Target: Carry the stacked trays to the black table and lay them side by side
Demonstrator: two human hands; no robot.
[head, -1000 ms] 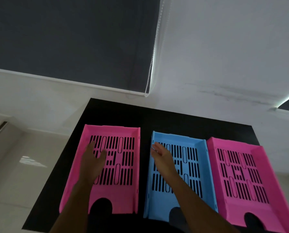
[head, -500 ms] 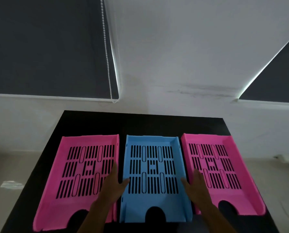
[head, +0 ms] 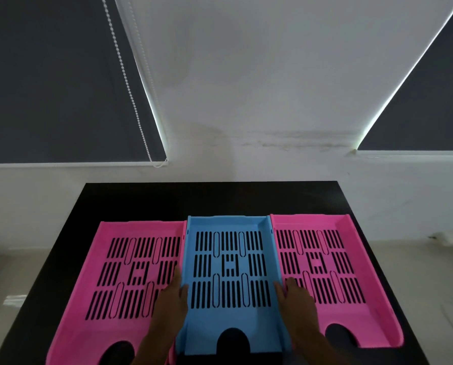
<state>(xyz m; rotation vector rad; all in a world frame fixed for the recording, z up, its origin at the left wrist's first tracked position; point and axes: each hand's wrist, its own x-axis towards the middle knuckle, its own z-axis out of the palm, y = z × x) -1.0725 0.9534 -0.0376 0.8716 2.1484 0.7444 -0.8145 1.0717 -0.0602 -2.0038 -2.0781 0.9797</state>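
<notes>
At the near edge of the black table [head: 130,198], your left hand [head: 171,302] and right hand [head: 298,301] press flat and open against the side walls of the blue slotted plastic tray [head: 230,306], gripping nothing. It looks light, stiff and smooth, so hold those walls. Both pink slotted plastic trays, left [head: 109,283] and right [head: 357,275], touch it. All three are empty.
</notes>
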